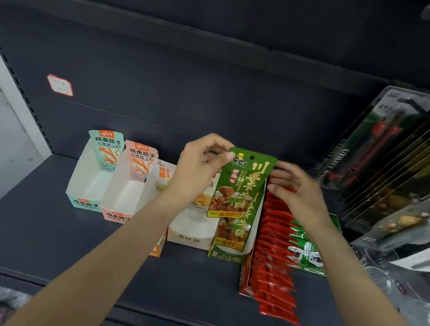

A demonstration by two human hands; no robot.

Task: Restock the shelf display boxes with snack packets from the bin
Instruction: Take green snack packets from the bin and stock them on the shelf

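A green snack packet (238, 186) with yellow characters and a picture of brown meat stands upright at the back of the green display box (224, 254), above a second packet of the same kind. Its top left corner is pinched by the left hand (202, 160). To the left stand a beige box (189, 239), an orange box (155, 249), a pink box (120, 205) and a mint box (86, 192), all mostly empty with white insides. To the right, a red box (247, 279) holds a dense overlapping row of red packets (275, 261), touched by the right hand (294, 190). Green packets (307, 252) lie beside it on the dark shelf (52, 243).
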